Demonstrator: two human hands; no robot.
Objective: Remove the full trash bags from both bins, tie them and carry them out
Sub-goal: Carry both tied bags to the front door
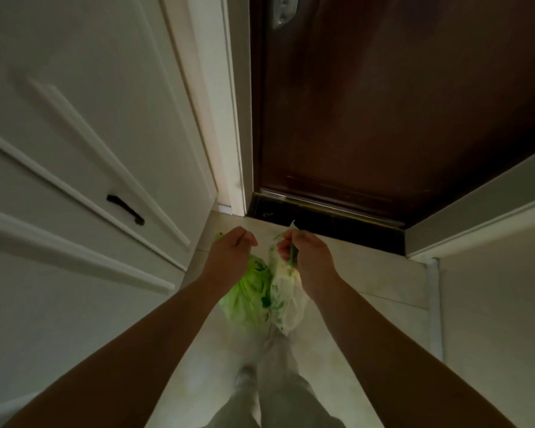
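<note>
Two small trash bags hang side by side in front of me above the pale floor. The bright green trash bag [250, 291] hangs from my left hand [232, 251], whose fingers are closed on its top. To its right, the whitish trash bag [286, 299] with green print hangs from my right hand [303, 251], which pinches its twisted green neck. The bags touch each other. Their tops are mostly hidden inside my fists.
A dark brown door [399, 103] stands shut straight ahead, with a dark raised threshold [322, 220] at its foot. On the left are white cabinet doors with a black handle [125, 209]. A pale wall and baseboard [482, 236] close the right side. My legs are below.
</note>
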